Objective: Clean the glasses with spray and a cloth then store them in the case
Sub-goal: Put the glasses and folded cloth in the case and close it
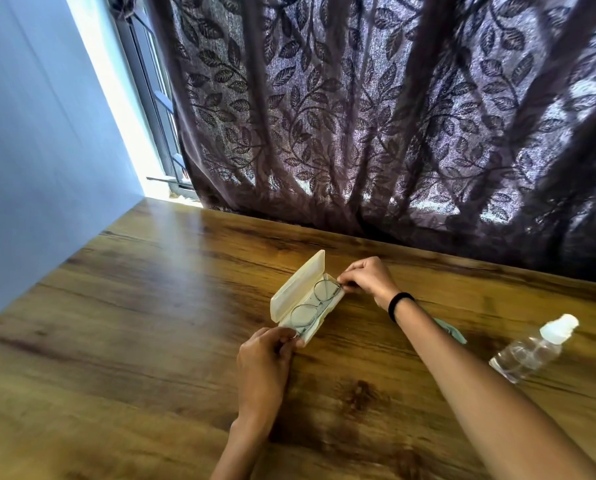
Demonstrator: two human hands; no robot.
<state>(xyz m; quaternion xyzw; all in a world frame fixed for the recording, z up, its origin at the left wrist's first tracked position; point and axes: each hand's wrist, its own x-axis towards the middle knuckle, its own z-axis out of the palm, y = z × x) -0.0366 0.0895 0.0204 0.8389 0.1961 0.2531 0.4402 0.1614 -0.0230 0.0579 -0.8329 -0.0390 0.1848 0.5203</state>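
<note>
A cream glasses case [298,289] lies open on the wooden table, its lid raised toward the left. Thin round-rimmed glasses [315,303] sit folded in the case's tray. My left hand [267,358] pinches the near end of the glasses at the case's near corner. My right hand [367,278] pinches the far end of the frame at the case's far corner. A clear spray bottle [532,351] with a white cap lies on its side to the right. Under my right forearm a bit of pale green cloth [452,332] peeks out.
The wooden table [134,341] stretches wide to the left and front. A dark leaf-patterned curtain [393,116] hangs along the table's far edge. A blue wall [30,150] stands at the left, with a bright window gap beside it.
</note>
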